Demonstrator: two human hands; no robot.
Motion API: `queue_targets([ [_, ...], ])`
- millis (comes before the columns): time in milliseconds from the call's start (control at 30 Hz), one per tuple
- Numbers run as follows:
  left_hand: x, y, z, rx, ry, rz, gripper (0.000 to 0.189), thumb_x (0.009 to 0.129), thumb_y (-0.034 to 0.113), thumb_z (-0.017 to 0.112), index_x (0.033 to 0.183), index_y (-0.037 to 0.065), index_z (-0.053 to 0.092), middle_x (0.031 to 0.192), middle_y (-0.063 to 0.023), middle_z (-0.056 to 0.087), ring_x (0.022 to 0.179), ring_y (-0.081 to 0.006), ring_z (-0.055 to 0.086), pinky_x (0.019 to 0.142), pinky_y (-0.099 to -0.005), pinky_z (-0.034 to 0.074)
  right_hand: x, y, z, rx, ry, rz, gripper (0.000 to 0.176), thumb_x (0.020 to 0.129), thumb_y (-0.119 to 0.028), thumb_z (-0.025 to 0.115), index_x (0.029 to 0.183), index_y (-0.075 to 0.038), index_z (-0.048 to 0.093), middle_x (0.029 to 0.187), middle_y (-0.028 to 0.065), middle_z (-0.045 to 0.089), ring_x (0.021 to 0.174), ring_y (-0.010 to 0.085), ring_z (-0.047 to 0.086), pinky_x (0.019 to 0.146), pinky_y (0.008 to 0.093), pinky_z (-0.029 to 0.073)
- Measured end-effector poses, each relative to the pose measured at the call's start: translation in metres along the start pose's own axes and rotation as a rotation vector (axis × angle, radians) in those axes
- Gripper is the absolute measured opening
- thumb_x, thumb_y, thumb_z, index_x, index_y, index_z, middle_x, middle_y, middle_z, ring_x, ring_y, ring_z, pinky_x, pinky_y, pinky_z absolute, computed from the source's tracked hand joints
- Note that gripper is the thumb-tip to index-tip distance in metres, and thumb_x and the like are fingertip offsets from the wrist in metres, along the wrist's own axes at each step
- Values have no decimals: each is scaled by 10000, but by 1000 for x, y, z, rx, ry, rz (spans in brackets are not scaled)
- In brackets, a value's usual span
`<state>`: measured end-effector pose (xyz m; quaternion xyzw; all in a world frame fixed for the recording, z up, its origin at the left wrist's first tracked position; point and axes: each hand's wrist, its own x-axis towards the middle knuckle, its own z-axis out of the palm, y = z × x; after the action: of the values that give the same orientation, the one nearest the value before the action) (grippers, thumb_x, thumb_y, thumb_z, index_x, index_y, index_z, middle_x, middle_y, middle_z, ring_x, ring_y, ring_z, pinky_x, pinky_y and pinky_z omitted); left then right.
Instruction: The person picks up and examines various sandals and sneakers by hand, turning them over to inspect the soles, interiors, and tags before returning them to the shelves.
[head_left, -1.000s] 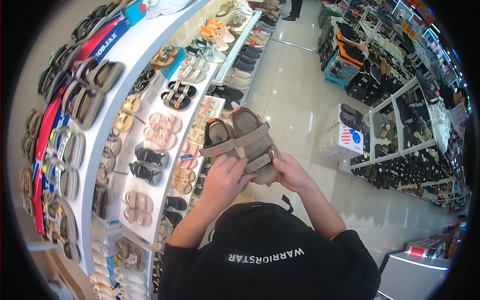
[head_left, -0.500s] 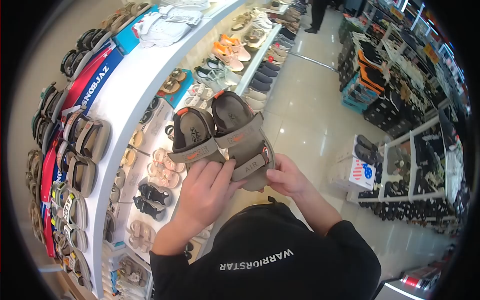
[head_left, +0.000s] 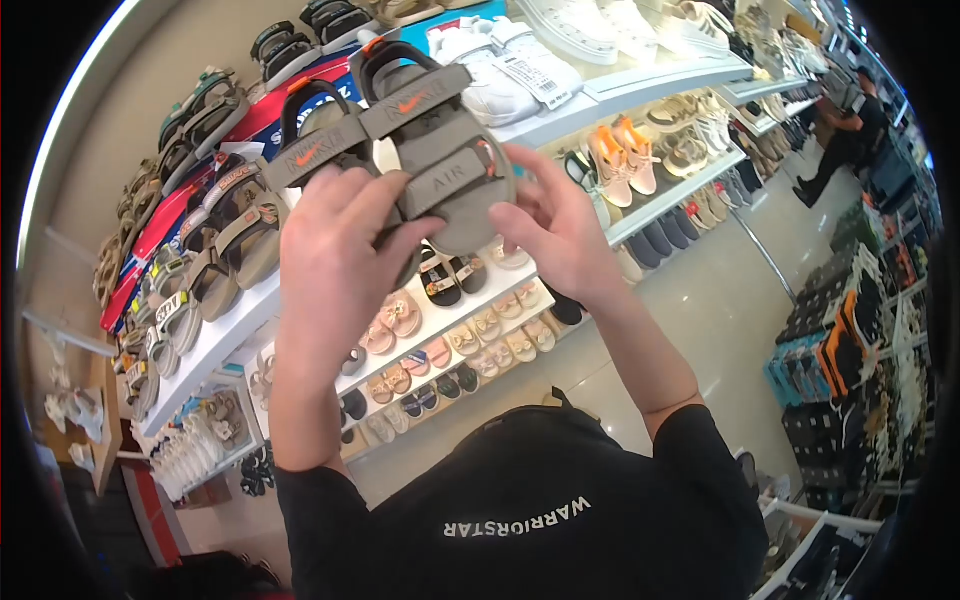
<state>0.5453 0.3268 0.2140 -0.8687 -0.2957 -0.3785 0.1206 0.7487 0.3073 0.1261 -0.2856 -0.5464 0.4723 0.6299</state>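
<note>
A pair of grey-brown strap sandals (head_left: 445, 205) with orange logos is held up in front of the upper shelf, toes toward me and soles away. My left hand (head_left: 345, 235) is closed on the pair from below, its thumb against the right sandal and its fingers over the left one's front, which they partly hide. At the right sandal's outer edge, my right hand (head_left: 555, 225) has its thumb by the toe and curled fingers along the side. White shoes (head_left: 480, 65) with a paper tag stand on the shelf behind the sandals.
Several sandals (head_left: 215, 280) line the curved white shelf (head_left: 205, 350) at left. Lower tiers carry children's sandals (head_left: 485, 325) and orange-and-pink sneakers (head_left: 620, 160). Stacked shoe boxes (head_left: 800, 380) stand at right. A person in black (head_left: 855, 130) is at the far right end.
The view has turned left toward the shelf. Both hands have raised the sandals up and leftward, nearer the upper shelf. My right hand's fingers now show beside the sandal.
</note>
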Motion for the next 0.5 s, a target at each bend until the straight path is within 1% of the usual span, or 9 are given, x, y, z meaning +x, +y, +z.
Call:
queue_targets([
  [33, 5, -8, 2, 26, -1, -14, 400, 655, 141, 878, 981, -16, 707, 817, -126, 646, 736, -291, 607, 658, -371, 493, 10, 2, 2, -171, 134, -118, 579, 913, -290, 739, 1309, 62, 506, 1208, 168, 638, 980, 193, 665, 764, 310, 556],
  [67, 8, -17, 5, 45, -10, -34, 383, 663, 145, 870, 974, -17, 717, 810, -132, 653, 750, -301, 608, 672, -386, 497, 19, 2, 1, -151, 112, -116, 579, 913, -290, 739, 1309, 62, 506, 1208, 168, 638, 980, 193, 665, 764, 310, 556],
  [133, 16, -34, 8, 72, -72, -134, 359, 714, 185, 848, 976, -32, 733, 824, -159, 679, 785, -328, 632, 715, -411, 511, 41, 0, 1, -721, 10, -421, 708, 851, -237, 796, 1382, 82, 453, 1308, 200, 603, 1108, 240, 646, 819, 325, 555],
  [167, 19, -46, 11, 96, -104, -139, 366, 725, 197, 844, 984, -37, 733, 833, -166, 682, 787, -336, 637, 722, -410, 513, 54, 13, 1, -813, -15, -538, 736, 819, -268, 809, 1362, 93, 467, 1319, 241, 582, 1168, 324, 624, 897, 363, 536],
  [200, 20, -59, 16, 118, -135, -141, 373, 737, 209, 840, 991, -41, 733, 841, -172, 685, 789, -344, 642, 730, -410, 516, 65, 23, 4, -793, -32, -545, 736, 819, -268, 809, 1362, 93, 467, 1319, 241, 582, 1168, 324, 624, 897, 363, 536],
  [267, 20, -79, 22, 120, -149, -179, 385, 748, 222, 836, 1005, -44, 731, 861, -182, 692, 805, -353, 650, 746, -413, 518, 82, 36, 14, -897, -14, -553, 734, 826, -284, 796, 1348, 111, 462, 1322, 273, 568, 1183, 393, 603, 979, 421, 495],
  [300, 21, -88, 26, 100, -161, -203, 397, 760, 235, 831, 1019, -48, 729, 881, -191, 698, 821, -362, 658, 762, -416, 521, 88, 38, 19, -917, -23, -519, 718, 834, -303, 781, 1322, 122, 469, 1305, 286, 570, 1152, 435, 599, 982, 467, 476],
  [400, 17, -108, 36, 93, -201, -267, 413, 780, 259, 819, 1035, -53, 727, 931, -205, 709, 866, -370, 667, 792, -426, 522, 101, 50, 29, -1036, -35, -449, 691, 842, -304, 770, 1298, 123, 475, 1282, 286, 581, 1115, 426, 613, 959, 469, 480],
  [500, 12, -108, 34, 121, -174, -264, 428, 803, 281, 801, 1060, -51, 720, 961, -209, 713, 894, -383, 668, 823, -434, 523, 105, 56, 36, -1091, 20, -472, 677, 845, -307, 763, 1286, 119, 475, 1234, 295, 601, 1088, 422, 620, 936, 471, 485],
])
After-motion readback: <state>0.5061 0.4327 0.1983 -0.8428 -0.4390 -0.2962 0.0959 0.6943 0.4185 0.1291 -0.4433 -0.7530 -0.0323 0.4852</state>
